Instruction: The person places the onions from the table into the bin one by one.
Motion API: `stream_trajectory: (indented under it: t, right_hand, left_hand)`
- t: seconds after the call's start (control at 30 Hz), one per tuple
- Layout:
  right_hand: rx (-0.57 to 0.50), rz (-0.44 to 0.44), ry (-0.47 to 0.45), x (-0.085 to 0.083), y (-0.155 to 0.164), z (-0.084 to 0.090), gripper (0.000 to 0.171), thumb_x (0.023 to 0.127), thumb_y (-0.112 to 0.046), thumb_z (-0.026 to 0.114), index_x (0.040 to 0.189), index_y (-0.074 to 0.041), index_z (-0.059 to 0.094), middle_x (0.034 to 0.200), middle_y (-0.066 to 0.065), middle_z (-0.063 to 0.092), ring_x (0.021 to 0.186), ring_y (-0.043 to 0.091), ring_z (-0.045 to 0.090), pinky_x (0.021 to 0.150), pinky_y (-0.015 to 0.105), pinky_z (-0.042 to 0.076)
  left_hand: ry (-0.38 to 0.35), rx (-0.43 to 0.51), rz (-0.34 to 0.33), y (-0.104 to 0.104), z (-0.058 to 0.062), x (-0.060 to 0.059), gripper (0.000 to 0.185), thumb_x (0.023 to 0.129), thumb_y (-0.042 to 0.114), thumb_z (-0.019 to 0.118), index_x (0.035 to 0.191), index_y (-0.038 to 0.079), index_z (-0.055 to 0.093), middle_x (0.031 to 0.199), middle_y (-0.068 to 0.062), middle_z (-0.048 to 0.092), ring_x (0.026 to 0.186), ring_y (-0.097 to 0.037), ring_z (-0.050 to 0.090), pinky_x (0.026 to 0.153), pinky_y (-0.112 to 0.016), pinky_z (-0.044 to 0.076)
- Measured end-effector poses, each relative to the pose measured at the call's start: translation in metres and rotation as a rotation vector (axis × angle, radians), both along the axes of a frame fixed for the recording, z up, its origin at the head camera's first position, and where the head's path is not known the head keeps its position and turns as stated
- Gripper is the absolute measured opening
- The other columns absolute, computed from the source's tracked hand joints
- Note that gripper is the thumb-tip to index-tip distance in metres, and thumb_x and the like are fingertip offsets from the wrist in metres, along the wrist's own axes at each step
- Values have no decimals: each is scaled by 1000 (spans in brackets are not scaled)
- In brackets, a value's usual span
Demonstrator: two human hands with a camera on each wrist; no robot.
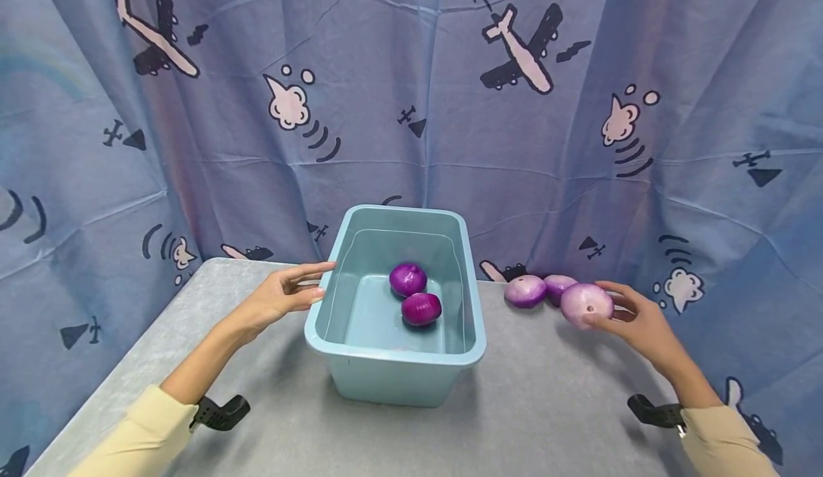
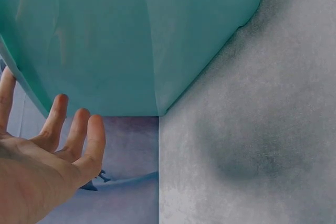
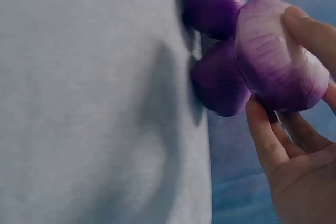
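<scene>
My right hand (image 1: 643,325) holds a pale purple onion (image 1: 585,304) between thumb and fingers, at the right of the table. Close to it, two more onions lie side by side, one nearer the bin (image 1: 524,292) and one partly hidden behind the held onion (image 3: 223,80). A light blue plastic bin (image 1: 398,356) stands upright mid-table. Inside it a purple onion (image 1: 408,279) and a darker purple onion (image 1: 421,310) rest on the floor, touching. At the bin's left rim is my left hand (image 1: 276,297), fingers extended along the outside; whether they touch it I cannot tell.
The grey table (image 1: 540,405) ends at a back edge right behind the loose onions. A blue curtain (image 1: 398,106) with airplane prints hangs close behind and to both sides. Black straps (image 1: 218,414) sit on both wrists.
</scene>
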State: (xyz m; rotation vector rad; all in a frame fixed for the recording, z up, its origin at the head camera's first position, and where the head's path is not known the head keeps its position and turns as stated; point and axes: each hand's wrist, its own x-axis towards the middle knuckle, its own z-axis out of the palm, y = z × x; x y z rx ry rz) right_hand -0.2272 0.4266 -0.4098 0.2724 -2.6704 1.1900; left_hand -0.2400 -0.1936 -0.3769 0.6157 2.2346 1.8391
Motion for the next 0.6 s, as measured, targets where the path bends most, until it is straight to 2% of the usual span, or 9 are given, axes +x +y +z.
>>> stream_trajectory:
  t: [0.23,0.4,0.6]
  right_hand:
    - [-29,-5,-6,1,-6,21,70,90,-22,82,149,-6,47,133,25,53,98,-3,60,74,19,54]
    - [-44,29,-9,2,-14,29,69,91,-22,81,150,-9,48,132,23,54,99,1,63,76,20,54]
    - [-69,60,5,0,-25,39,67,90,-18,82,149,-12,50,124,12,61,101,5,66,78,21,55]
  left_hand:
    - [4,12,-5,0,0,0,58,97,18,72,150,9,51,146,-17,52,120,-28,61,94,-43,54]
    - [1,19,-6,0,0,-1,58,96,17,73,149,7,52,146,-16,52,119,-27,61,93,-40,54]
    - [4,23,-3,0,0,-2,58,96,17,73,149,7,52,144,-16,54,119,-27,61,94,-40,54]
